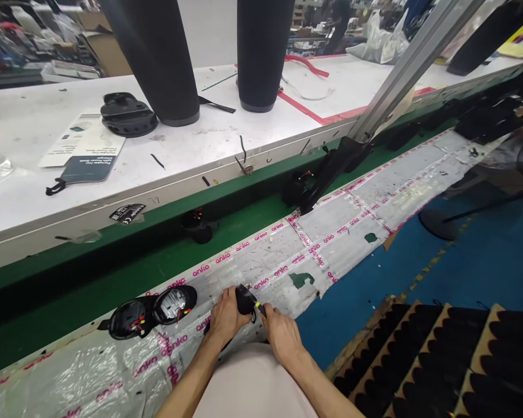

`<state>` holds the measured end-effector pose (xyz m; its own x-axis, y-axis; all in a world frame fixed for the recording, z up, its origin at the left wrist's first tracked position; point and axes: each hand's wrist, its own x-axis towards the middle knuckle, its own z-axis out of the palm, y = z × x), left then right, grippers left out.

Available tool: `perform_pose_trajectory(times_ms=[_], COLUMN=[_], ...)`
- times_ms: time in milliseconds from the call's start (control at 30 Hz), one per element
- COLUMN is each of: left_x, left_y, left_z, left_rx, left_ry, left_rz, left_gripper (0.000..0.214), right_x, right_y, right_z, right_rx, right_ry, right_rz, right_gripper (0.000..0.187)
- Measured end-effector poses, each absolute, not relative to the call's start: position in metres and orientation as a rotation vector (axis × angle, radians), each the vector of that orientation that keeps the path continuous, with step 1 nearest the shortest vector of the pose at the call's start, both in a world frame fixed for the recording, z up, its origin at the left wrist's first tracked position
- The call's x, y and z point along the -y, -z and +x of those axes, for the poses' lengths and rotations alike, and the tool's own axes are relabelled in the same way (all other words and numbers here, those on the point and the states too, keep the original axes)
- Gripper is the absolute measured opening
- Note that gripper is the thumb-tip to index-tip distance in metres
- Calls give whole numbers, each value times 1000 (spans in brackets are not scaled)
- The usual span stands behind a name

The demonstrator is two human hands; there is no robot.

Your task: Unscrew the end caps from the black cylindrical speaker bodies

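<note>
Hands first, quick?

Left hand (226, 316) curled around a small black part (244, 302); right hand (283, 334) closed on a dark tool (258, 306) with yellow on its handle. Tool's far end is at the part; touching or just over it, can't tell.

Writing near the grip?

Pink "anko", repeated along tape (318, 255) on grey plastic sheeting (261, 255) under the hands. Sheeting's torn ahead-right.

Left of the grip?

Two round black housings (128, 318), side by side, red and yellow wires inside.

Right?

Blue floor (361, 290), then rows of black pieces (440, 348) between brown strips.

Ahead?

Green channel (169, 255) with loose dark parts (197, 225). Beyond, white shelf (209, 139): CE sticker (128, 213) on its edge, cards (91, 167) on top, upside down, "Portable Fan with Power Bank Charger".

In the way?

Two tall black cylinders (161, 64) block the room straight ahead; metal post (412, 69) slants ahead-right. Red tape (322, 119) and a plastic bag (381, 43) further off; background's cluttered, blurry.
</note>
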<state>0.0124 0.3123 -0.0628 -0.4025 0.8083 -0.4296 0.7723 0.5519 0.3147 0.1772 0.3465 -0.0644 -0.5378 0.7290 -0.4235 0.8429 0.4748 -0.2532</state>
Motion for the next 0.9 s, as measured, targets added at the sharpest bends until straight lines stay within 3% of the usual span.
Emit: perform_pose_trajectory(times_ms=[433,767,900], left_x=[-316,-315,-316], left_y=[71,71,72], left_z=[15,18,17], left_rx=[-2289,-2304,-2320], left_ry=[-83,-51,-58], left_rz=[1304,1322,1266], left_gripper=[58,82,79], right_x=[-362,-365,-367], right_y=[58,61,64], right_z=[170,168,162], right_rx=[-2410,-2368,-2343], right_ry=[619,668,702], right_rz=[1232,1228,1254], right_gripper=[23,25,28])
